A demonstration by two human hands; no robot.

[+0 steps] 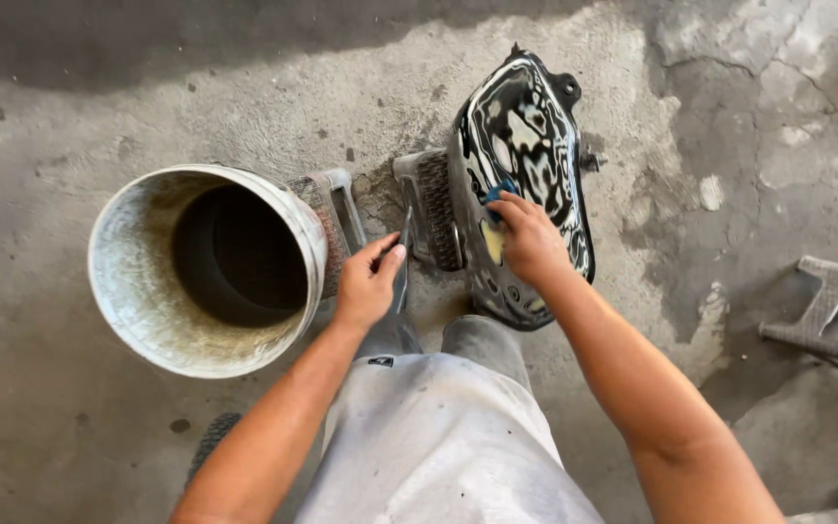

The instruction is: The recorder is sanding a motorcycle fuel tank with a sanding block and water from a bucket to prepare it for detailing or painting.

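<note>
A glossy black motorcycle fuel tank with white swirled marks stands tilted on the concrete floor in front of me. My right hand presses a small blue and yellow sanding pad flat against the tank's side. My left hand grips the top edge of a thin dark flat piece that stands upright beside the tank. My grey trousers and light shirt fill the bottom of the view.
A large dirty white bucket stands at the left, with dark water low inside. A grey metal stand with ribbed pads sits between bucket and tank. A metal frame piece lies at the right edge.
</note>
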